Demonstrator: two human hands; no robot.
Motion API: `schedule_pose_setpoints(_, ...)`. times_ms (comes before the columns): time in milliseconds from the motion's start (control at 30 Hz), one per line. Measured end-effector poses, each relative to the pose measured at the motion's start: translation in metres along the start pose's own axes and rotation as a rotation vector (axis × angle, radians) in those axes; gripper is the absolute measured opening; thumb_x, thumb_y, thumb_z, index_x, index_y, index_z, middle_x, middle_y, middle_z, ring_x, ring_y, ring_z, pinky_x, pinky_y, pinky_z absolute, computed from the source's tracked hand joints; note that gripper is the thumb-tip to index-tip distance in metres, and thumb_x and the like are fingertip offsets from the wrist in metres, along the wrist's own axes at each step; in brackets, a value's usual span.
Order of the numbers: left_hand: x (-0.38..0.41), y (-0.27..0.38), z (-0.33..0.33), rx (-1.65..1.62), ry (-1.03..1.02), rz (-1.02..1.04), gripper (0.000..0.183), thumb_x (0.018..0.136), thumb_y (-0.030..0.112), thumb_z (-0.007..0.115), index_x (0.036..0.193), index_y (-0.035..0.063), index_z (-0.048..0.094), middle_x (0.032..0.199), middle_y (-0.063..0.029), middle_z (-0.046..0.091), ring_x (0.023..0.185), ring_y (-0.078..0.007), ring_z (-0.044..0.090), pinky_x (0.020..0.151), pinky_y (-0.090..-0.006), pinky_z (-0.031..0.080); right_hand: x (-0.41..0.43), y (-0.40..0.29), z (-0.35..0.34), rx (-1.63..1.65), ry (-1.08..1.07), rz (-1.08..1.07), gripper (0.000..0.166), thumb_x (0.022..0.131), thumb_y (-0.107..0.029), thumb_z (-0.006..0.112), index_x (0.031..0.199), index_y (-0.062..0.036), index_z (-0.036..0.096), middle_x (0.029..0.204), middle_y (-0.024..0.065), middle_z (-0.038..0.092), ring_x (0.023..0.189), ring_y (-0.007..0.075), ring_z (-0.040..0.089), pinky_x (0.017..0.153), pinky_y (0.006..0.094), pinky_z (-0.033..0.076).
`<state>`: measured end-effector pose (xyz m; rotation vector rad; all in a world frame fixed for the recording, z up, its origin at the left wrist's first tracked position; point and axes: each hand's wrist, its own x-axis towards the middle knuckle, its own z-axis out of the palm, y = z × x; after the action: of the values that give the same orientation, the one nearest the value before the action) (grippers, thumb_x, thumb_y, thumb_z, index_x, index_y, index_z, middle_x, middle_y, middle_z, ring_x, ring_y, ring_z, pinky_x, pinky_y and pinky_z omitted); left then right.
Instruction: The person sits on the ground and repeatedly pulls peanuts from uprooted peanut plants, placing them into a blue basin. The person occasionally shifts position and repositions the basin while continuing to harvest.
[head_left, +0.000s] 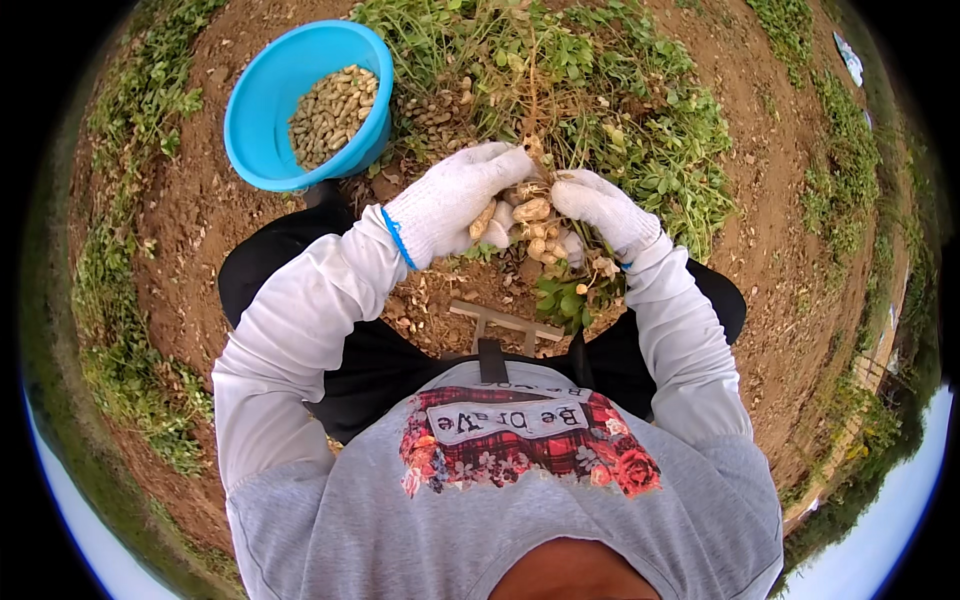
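Observation:
My left hand (463, 193), in a white knit glove with a blue cuff edge, curls around a cluster of peanut pods (541, 229) on a pulled peanut plant. A loose-looking pod (484, 219) shows at its palm side. From the other side my right hand (604, 206), gloved alike, grips the same plant by its stems and roots. Thumb and fingers of both hands meet near the top of the cluster. Leaves (566, 301) of the plant hang below my right hand. Some fingertips are hidden behind the pods.
A blue plastic basin (259, 112) with many picked peanuts (334, 116) stands at the front left. Ahead lies a heap of pulled peanut plants (637, 112), with pods (435, 116) among them. A small wooden stool (506, 321) is between my legs, on brown soil (772, 202).

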<state>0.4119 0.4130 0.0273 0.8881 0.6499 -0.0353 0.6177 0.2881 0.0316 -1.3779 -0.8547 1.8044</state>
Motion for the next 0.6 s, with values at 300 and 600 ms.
schedule_pose_setpoints(300, -0.002, 0.025, -0.008, 1.166, 0.291, 0.445, 0.042, 0.103, 0.039, 0.061, 0.115, -0.0005, 0.071, 0.093, -0.0099, 0.074, 0.091, -0.0218, 0.071, 0.083, -0.0372, 0.056, 0.005, 0.023, -0.006, -0.048, 0.083, 0.089, 0.054, 0.093, -0.037, 0.073, 0.130, 0.0018, 0.064, 0.111, 0.0066, 0.070, 0.104, 0.0163, 0.062, 0.095, 0.0325, 0.050)
schedule_pose_setpoints(600, -0.035, 0.101, -0.162, 1.333, 1.296, 0.590, 0.049, 0.098, 0.049, 0.064, 0.126, 0.0094, 0.069, 0.107, -0.0153, 0.071, 0.097, -0.0274, 0.071, 0.089, -0.0431, 0.055, -0.020, 0.027, -0.013, 0.554, 0.095, -0.165, 0.050, 0.104, -0.040, 0.060, 0.131, 0.0016, 0.062, 0.120, 0.0149, 0.071, 0.099, 0.0263, 0.073, 0.083, 0.0387, 0.061)
